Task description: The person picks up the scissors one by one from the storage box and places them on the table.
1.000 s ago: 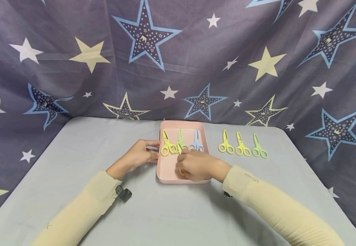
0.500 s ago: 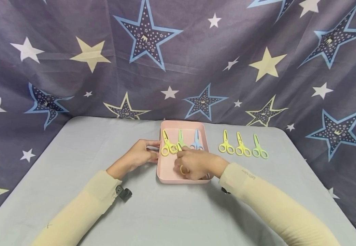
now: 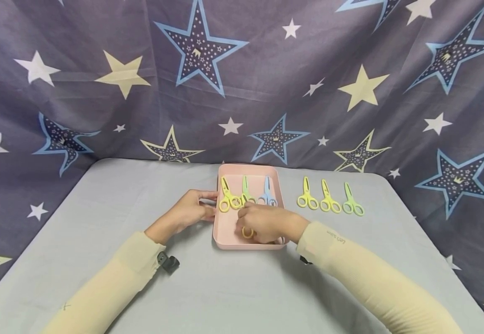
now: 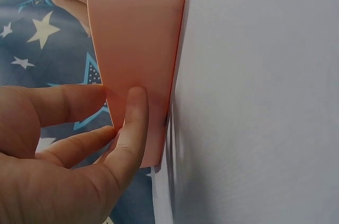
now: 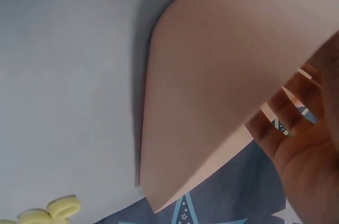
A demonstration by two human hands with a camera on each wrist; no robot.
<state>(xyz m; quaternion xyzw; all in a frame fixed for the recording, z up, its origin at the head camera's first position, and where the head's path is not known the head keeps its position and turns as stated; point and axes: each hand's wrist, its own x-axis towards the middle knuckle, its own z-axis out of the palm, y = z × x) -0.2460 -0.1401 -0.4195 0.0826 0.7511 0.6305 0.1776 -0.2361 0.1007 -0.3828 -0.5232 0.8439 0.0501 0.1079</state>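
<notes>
In the head view, my left hand point(image 3: 189, 208) is at the left side of a pink tray point(image 3: 221, 236). The left wrist view has its thumb on the outer wall and other fingertips at the rim, holding the edge. My right hand point(image 3: 264, 223) reaches into the tray's near half and grips yellow scissors point(image 3: 248, 232); one handle loop and a tip show, the rest is covered. Behind it in the tray lie yellow scissors point(image 3: 229, 202), green scissors point(image 3: 245, 185) and blue scissors point(image 3: 267, 189), blades pointing away. The right wrist view hides the right fingertips behind the tray wall.
Right of the tray, yellow scissors point(image 3: 306, 200), a second yellow pair point(image 3: 330, 204) and light green scissors point(image 3: 352, 206) lie in a row. A grey cloth covers the table point(image 3: 208, 297). Behind it hangs a star-patterned curtain point(image 3: 233, 106).
My right hand has shifted slightly left within the tray, and more of the yellow handle loop shows beneath it. My left hand and the other scissors stay put.
</notes>
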